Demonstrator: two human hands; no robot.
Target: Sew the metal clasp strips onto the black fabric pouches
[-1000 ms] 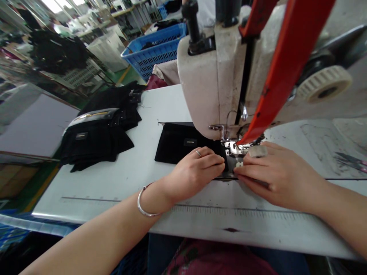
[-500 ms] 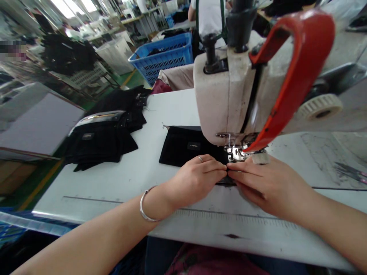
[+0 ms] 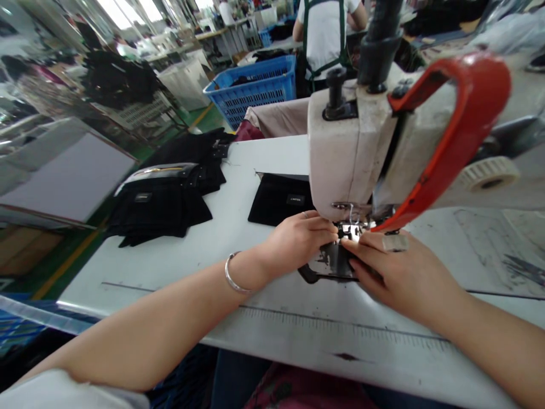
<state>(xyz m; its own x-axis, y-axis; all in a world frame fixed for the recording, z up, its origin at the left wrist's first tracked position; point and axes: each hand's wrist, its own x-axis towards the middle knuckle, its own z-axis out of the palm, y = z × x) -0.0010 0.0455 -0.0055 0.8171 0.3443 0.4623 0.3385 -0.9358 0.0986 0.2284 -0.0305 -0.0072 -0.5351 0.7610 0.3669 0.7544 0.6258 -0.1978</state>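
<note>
A black fabric piece (image 3: pixel 275 200) with a small label lies on the white sewing table, partly behind the head of the sewing machine (image 3: pixel 336 153). My left hand (image 3: pixel 300 241), with a ring and a silver bangle, has its fingers pressed together on the near edge of the piece, just left of the presser foot (image 3: pixel 351 232). To the right of the foot, my right hand (image 3: pixel 398 267) lies flat with its fingers stretched toward the same edge; its fingertips are close to the left ones. Below the fingers a dark metal plate (image 3: pixel 327 262) shows. The needle point is hidden.
Stacked black fabric pieces (image 3: pixel 157 210) lie on the table at left. A red curved lever guard (image 3: pixel 462 136) arches over the machine. Scissors (image 3: pixel 525 268) rest at far right. A blue crate (image 3: pixel 255 91) stands beyond the table, near a person in an apron (image 3: pixel 323 40).
The black piece has slid away from me under the foot, uncovering the metal plate. My hands have followed its edge slightly forward. The view has shifted a little left.
</note>
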